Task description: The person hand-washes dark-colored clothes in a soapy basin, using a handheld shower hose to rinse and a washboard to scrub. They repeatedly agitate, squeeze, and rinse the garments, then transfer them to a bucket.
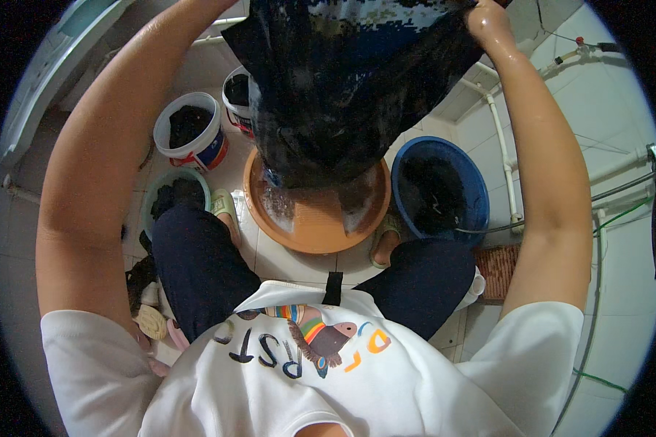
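A wet, dark garment [328,109] with a blocky camouflage-like pattern near its top hangs spread out in front of me. My right hand [486,25] is closed on its upper right corner, high at the picture's top. My left forearm [164,44] runs up past the top edge, so the left hand lies outside the picture. Below the cloth stands an orange-brown basin [310,246] between my feet. Sudsy water shows at both sides of a ridged washboard [317,215] in it. The garment's lower end hangs over the basin's far part and hides it.
To the right, a blue tub [482,197] holds dark wet cloth. On the left stand a white bucket [215,149], another bucket [237,116] and a pale green basin [150,191], all with dark cloth. Pipes [499,131] run along the right wall. A brown woven-looking object [497,271] lies by my knee.
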Demonstrator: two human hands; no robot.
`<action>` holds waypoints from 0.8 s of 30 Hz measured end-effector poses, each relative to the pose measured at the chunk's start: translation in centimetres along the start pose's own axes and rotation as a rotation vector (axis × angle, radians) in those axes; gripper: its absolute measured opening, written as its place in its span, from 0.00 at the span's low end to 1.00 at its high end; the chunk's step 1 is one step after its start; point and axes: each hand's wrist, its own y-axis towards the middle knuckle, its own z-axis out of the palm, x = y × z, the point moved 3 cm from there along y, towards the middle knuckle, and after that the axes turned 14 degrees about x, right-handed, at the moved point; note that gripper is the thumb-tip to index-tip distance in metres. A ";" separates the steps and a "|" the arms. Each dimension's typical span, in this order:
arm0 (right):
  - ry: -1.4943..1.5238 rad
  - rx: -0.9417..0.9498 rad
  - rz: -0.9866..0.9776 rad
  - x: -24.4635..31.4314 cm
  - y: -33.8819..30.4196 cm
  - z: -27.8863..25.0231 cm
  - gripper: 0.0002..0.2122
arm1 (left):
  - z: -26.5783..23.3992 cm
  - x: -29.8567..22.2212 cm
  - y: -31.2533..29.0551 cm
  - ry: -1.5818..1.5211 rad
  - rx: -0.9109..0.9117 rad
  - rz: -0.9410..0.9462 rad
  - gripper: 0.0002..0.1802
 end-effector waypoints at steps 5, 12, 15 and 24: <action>0.132 0.087 0.048 2.1 -0.6 -1.5 0.10 | 1.2 0.4 -0.4 -0.431 0.095 -0.133 0.10; 0.396 0.532 0.144 -1.9 -9.6 18.3 0.17 | 18.2 11.0 -5.9 -0.403 0.555 -0.241 0.13; 0.359 0.806 0.203 -2.3 -16.4 24.0 0.20 | 25.3 13.9 -11.1 -0.177 0.747 -0.324 0.17; 0.034 1.258 0.187 -2.0 -32.3 37.1 0.39 | 38.5 13.9 -21.5 0.384 1.188 -0.291 0.49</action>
